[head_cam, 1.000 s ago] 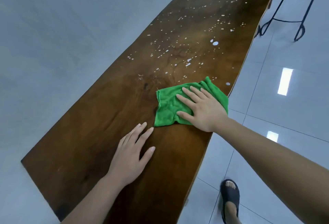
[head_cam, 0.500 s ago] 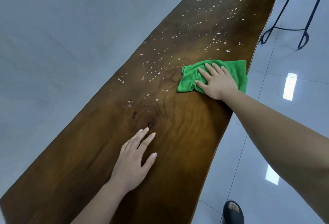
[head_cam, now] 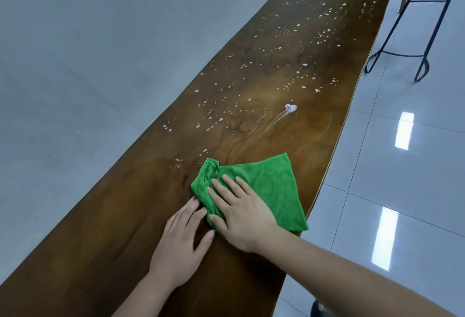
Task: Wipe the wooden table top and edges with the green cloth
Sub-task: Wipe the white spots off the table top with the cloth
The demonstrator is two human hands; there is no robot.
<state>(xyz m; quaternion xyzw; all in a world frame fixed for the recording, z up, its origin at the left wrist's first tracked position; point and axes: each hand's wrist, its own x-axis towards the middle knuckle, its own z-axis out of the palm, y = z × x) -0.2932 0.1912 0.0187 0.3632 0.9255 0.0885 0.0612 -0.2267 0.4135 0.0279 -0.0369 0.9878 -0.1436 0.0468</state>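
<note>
A long dark wooden table (head_cam: 105, 253) runs from the lower left to the upper right. White droplets (head_cam: 276, 75) speckle its far half, with a foamy blob and wet streaks (head_cam: 290, 108) in the middle. The green cloth (head_cam: 271, 186) lies crumpled near the table's right edge. My right hand (head_cam: 241, 213) presses flat on the cloth's left part, fingers spread. My left hand (head_cam: 181, 243) rests flat on the bare wood, its fingertips touching the cloth's near-left edge.
A grey wall (head_cam: 75, 52) runs along the table's left side. Glossy white floor tiles (head_cam: 402, 165) lie to the right. A stool with black metal legs (head_cam: 425, 29) stands at the upper right. A dark sandal (head_cam: 318, 309) shows at the bottom.
My right hand has pulled the cloth back from the far droplets toward me, until it meets my left hand. A foam blob and wet streaks mark where it passed.
</note>
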